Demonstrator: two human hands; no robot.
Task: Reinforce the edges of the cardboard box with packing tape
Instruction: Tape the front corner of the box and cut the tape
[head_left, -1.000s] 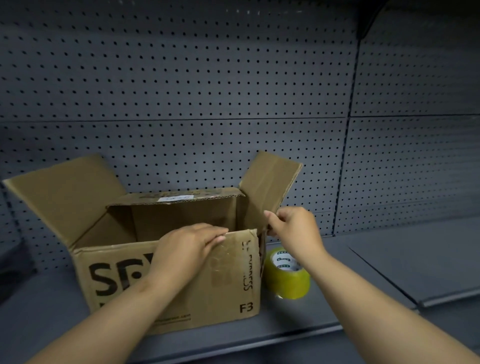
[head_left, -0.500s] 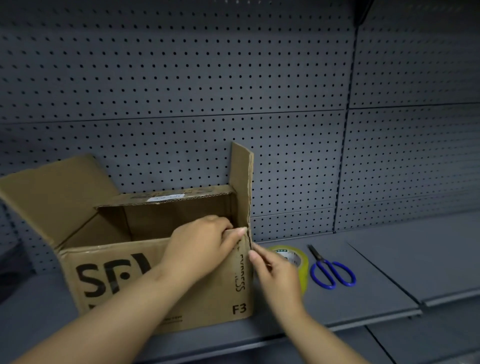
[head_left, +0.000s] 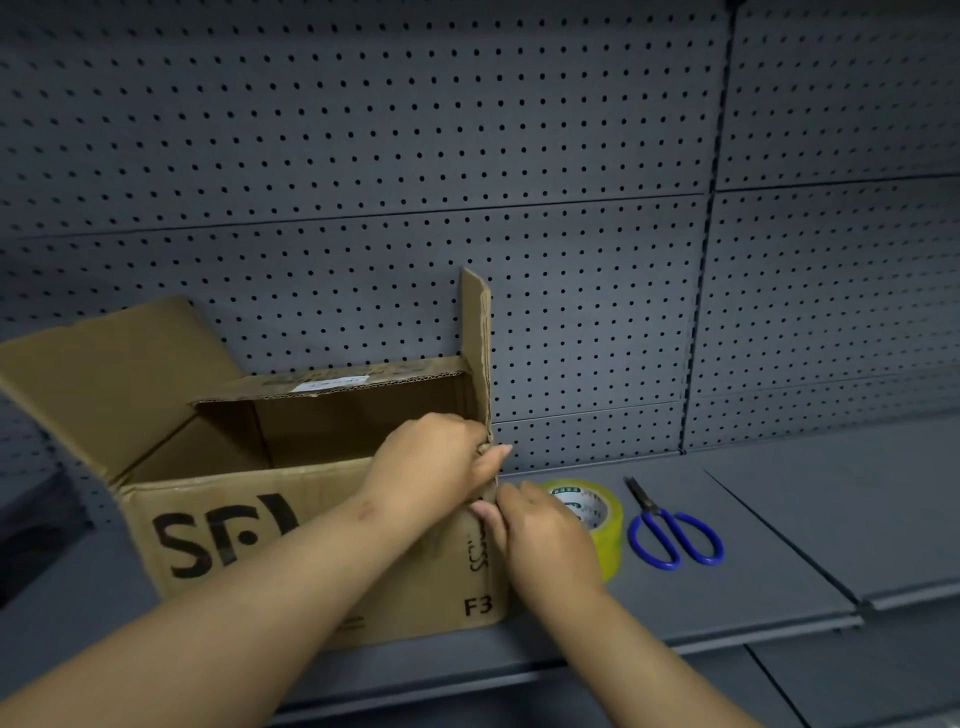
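Note:
An open brown cardboard box (head_left: 218, 540) with black lettering stands on the grey shelf, its flaps raised. My left hand (head_left: 431, 467) grips the top of the box's front right corner, at the base of the upright right flap (head_left: 475, 332). My right hand (head_left: 540, 535) presses on the same corner edge just below, fingers against the cardboard. A roll of yellowish packing tape (head_left: 597, 514) lies on the shelf right beside the box, partly hidden behind my right hand.
Blue-handled scissors (head_left: 670, 535) lie on the shelf (head_left: 779, 519) to the right of the tape. A grey pegboard wall (head_left: 519, 156) rises close behind the box. The shelf's front edge runs just below the box.
The right flap went from leaning outward to standing upright. My right hand dropped from the flap to the box's corner edge, uncovering the scissors. The left hand slid right to the corner.

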